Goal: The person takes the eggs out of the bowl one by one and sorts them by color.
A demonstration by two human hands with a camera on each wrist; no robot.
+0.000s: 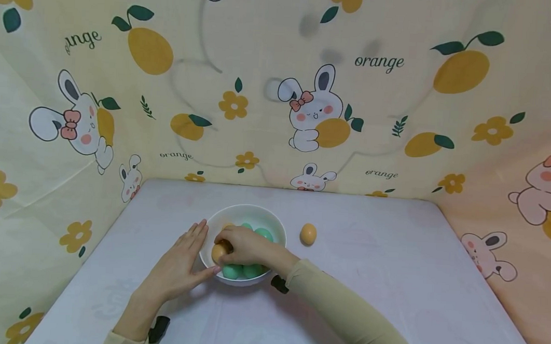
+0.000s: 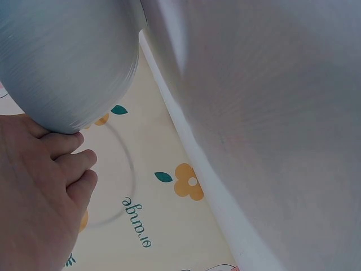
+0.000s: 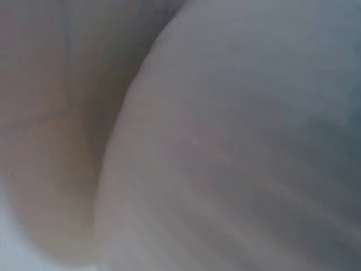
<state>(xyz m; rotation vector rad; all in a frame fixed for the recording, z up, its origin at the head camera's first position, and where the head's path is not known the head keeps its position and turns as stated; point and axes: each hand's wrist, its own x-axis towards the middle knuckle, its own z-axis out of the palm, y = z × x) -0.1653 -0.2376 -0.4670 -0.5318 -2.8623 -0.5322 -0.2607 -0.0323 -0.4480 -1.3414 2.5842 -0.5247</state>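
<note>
A white bowl (image 1: 247, 214) stands on the table, holding several green eggs (image 1: 252, 271) and at least one brown egg. My right hand (image 1: 248, 246) reaches into it from the right and grips a brown egg (image 1: 219, 253) at the left inside. Against the bowl's left side rests my left hand (image 1: 179, 265), fingers extended and thumb spread towards the front rim. In the left wrist view, fingertips of the left hand (image 2: 39, 192) touch the bowl's outer wall (image 2: 67, 62). A pale, blurred surface fills most of the right wrist view.
Another brown egg (image 1: 308, 234) lies on the table to the right of the bowl. The white-covered table (image 1: 369, 249) meets a patterned cloth backdrop (image 1: 258, 140) at the back and sides.
</note>
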